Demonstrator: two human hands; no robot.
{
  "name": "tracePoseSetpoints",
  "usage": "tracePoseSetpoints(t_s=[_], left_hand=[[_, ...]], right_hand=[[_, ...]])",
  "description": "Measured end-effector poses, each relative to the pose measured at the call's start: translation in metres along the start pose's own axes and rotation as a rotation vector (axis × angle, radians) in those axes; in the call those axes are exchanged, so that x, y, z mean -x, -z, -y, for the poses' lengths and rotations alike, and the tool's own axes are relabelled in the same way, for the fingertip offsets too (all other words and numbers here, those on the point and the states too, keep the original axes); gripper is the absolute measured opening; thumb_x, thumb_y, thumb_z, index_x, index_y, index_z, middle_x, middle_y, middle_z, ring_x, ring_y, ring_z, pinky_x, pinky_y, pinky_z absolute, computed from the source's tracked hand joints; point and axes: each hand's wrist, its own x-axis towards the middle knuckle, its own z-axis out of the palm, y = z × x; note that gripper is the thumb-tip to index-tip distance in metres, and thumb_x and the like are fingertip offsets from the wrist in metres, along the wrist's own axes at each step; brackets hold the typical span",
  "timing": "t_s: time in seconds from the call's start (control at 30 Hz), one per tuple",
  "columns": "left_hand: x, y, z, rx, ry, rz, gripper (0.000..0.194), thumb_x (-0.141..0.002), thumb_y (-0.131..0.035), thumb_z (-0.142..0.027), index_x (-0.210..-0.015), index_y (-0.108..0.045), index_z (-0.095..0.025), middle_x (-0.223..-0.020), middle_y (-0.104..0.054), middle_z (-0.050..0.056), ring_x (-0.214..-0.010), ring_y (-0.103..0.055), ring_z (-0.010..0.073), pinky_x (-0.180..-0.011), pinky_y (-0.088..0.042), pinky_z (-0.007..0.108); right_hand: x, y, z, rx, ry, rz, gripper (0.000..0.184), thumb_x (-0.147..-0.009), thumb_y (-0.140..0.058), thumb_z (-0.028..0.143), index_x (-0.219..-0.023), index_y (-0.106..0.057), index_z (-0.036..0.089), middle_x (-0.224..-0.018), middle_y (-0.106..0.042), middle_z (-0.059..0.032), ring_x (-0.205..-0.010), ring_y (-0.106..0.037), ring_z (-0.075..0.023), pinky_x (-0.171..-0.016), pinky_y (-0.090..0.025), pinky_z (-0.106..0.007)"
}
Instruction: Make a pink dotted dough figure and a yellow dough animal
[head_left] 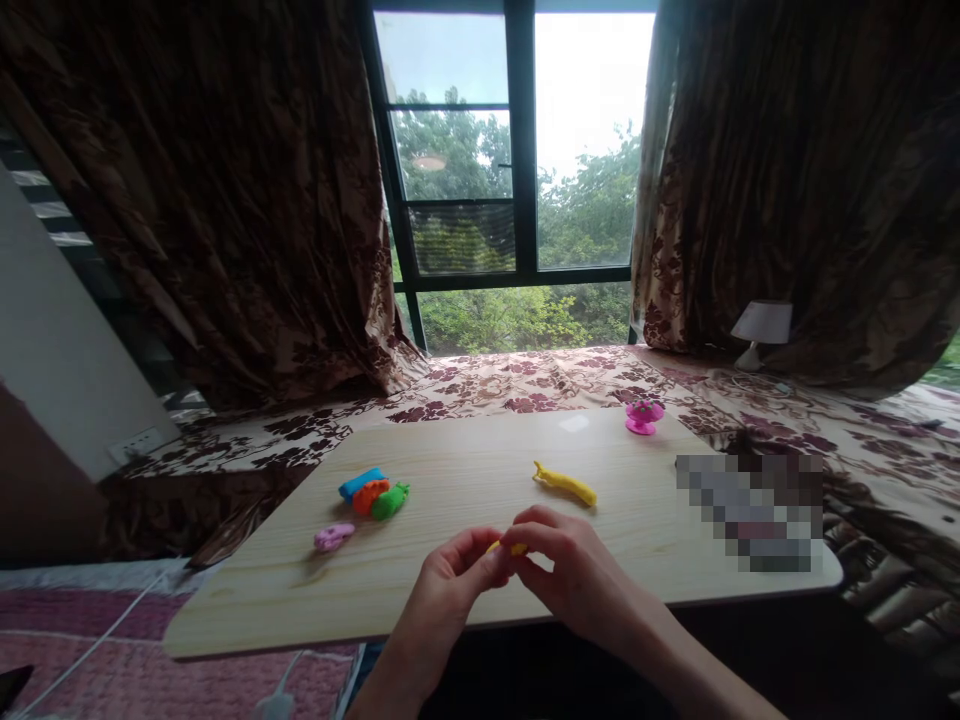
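Observation:
Close to the table's near edge, my left hand (463, 570) and my right hand (553, 552) meet with fingertips pinched around a small yellow lump of modelling clay (510, 548). Both hands are closed on it, and the fingers hide most of its shape. Just beyond my right hand lies a longer yellow clay piece (566, 484), slightly curved, with a forked far end. Over to the left a blue clay lump (361, 484), an orange clay lump (371, 497) and a green clay lump (390, 502) touch one another. A pink clay lump (334, 537) sits apart, nearer to me.
All this rests on a pale wooden tabletop (465, 465). A bright pink stemmed piece (643, 417) with green dots stands at its far right corner. A pixelated patch (750, 512) covers the right side. Behind are a patterned ledge, a white lamp (761, 328), curtains and a window.

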Motion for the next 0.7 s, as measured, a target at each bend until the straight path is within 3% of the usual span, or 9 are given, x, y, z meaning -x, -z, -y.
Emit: tracePoseSetpoints(t_s=[0.13, 0.33, 0.47, 0.6, 0.7], left_hand=[[0.0, -0.003, 0.001, 0.067, 0.024, -0.049, 0.023, -0.075, -0.064, -0.033, -0.089, -0.07, -0.016, -0.086, -0.07, 0.007, -0.077, -0.061, 0.0167, -0.077, -0.047, 0.029], [0.001, -0.014, -0.001, 0.135, 0.052, -0.178, 0.02, -0.068, -0.07, -0.03, -0.081, -0.069, -0.014, -0.07, -0.07, 0.004, -0.063, -0.061, 0.0136, -0.07, -0.049, 0.027], [0.003, -0.014, 0.007, 0.066, 0.035, -0.243, 0.024, -0.065, -0.072, -0.031, -0.081, -0.068, -0.014, -0.069, -0.07, 0.004, -0.064, -0.062, 0.0143, -0.068, -0.049, 0.026], [-0.005, 0.014, 0.013, -0.04, -0.088, -0.377, 0.033, -0.065, -0.069, -0.039, -0.087, -0.065, -0.015, -0.066, -0.068, 0.002, -0.061, -0.063, 0.0157, -0.068, -0.052, 0.03], [-0.029, 0.044, 0.012, -0.462, -0.236, -0.473, 0.04, -0.072, -0.06, -0.044, -0.099, -0.064, -0.016, -0.082, -0.07, 0.006, -0.075, -0.065, 0.0211, -0.075, -0.051, 0.035]], right_hand=[[0.001, -0.006, -0.002, -0.061, -0.087, -0.085, 0.012, -0.081, -0.055, 0.017, -0.08, -0.066, 0.02, -0.08, -0.064, -0.0029, -0.07, -0.06, -0.0139, -0.063, -0.046, -0.025], [-0.002, -0.021, -0.009, -0.616, -0.398, -0.14, 0.006, -0.077, -0.058, 0.02, -0.076, -0.064, 0.017, -0.062, -0.063, 0.0003, -0.057, -0.058, -0.0125, -0.052, -0.044, -0.022], [-0.006, -0.024, -0.023, -0.67, -0.477, -0.181, 0.005, -0.071, -0.061, 0.018, -0.071, -0.065, 0.015, -0.056, -0.06, 0.0019, -0.05, -0.053, -0.0099, -0.049, -0.042, -0.021], [-0.001, -0.009, -0.048, -0.617, -0.493, -0.312, 0.005, -0.071, -0.062, 0.019, -0.073, -0.065, 0.015, -0.059, -0.061, 0.0017, -0.053, -0.054, -0.0102, -0.051, -0.042, -0.021], [0.007, 0.005, -0.059, -0.621, -0.483, -0.336, 0.015, -0.071, -0.065, 0.022, -0.085, -0.066, 0.016, -0.072, -0.067, -0.0019, -0.066, -0.061, -0.0136, -0.06, -0.046, -0.024]])
